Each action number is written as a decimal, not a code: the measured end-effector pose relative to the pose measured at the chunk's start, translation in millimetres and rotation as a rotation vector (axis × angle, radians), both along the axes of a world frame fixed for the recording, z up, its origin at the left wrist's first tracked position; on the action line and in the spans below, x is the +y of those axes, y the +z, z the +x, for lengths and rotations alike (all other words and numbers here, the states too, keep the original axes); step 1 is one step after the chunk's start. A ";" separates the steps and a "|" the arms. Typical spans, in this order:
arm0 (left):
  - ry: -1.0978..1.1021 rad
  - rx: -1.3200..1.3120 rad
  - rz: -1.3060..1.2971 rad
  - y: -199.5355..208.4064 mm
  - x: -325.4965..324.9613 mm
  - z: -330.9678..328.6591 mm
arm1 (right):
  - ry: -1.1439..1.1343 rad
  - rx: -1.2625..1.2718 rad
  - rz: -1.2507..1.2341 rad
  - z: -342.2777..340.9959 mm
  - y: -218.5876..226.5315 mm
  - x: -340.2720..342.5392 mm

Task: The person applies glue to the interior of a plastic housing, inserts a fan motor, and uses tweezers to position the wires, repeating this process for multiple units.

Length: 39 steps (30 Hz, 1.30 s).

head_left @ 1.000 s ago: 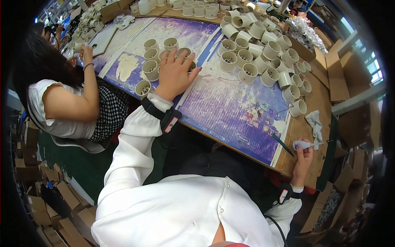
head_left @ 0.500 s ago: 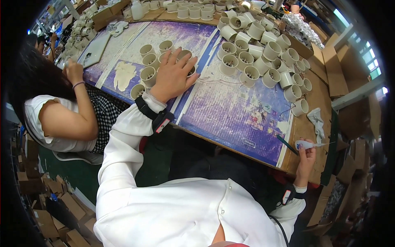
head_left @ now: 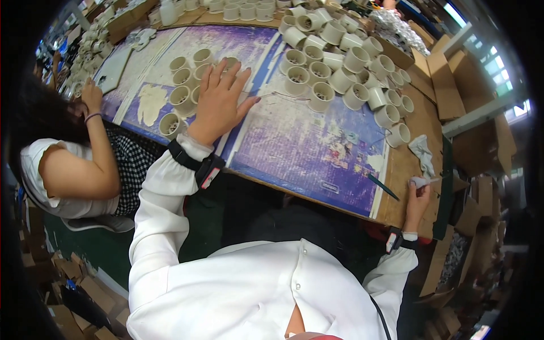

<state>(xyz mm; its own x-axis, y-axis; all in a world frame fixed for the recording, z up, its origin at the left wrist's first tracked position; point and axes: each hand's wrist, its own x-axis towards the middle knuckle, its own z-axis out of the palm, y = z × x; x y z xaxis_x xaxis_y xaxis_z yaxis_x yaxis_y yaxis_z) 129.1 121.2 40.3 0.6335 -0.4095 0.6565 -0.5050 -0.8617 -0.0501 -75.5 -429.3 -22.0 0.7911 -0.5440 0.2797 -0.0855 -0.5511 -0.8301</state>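
Observation:
My left hand (head_left: 220, 107) is stretched flat with fingers spread over a cluster of cream plastic cups, hiding some of them. Small metal bits lie in the uncovered ones, such as the front cup (head_left: 170, 125) and the cup (head_left: 181, 97) behind it. Whether my palm touches any rim I cannot tell. At the table's right edge my right hand (head_left: 417, 203) is closed round a small white squeeze bottle (head_left: 420, 182), whose thin nozzle points right. A crumpled white cloth (head_left: 421, 153) lies just beyond it, and a dark green stick (head_left: 383, 187) to its left.
Many more cream cups (head_left: 344, 79) are heaped at the back right, some tipped over. Worn purple sheeting (head_left: 306, 150) covers the table. At my left sits another person (head_left: 79, 170), arm on the table. Cardboard boxes (head_left: 453, 85) stand at the right.
The whole view has shifted a little. My right hand has moved the bottle slightly rightward, nearer the cloth. My left hand stays spread over the same cups.

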 end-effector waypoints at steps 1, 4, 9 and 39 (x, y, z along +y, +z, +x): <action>-0.035 0.017 -0.039 1.7 -7.1 -2.7 | -0.007 0.026 0.032 1.0 2.3 3.2; -0.194 0.067 -0.127 10.2 -39.0 -2.1 | -0.100 -0.008 -0.051 -6.7 13.6 27.1; -0.226 0.201 -0.159 12.8 -80.2 22.0 | -0.173 -0.194 -0.288 -23.6 48.1 83.5; -0.428 0.761 -0.301 14.8 -129.4 13.2 | 0.571 -0.110 -0.545 83.5 91.2 194.1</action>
<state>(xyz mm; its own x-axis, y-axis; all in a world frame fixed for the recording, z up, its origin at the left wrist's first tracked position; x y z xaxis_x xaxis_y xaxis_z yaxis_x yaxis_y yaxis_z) 142.2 -8.2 55.1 0.7720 -0.5877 0.2420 -0.5885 -0.5171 0.6215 8.0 -235.2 69.3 0.8586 0.1729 0.4826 0.3995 -0.8155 -0.4187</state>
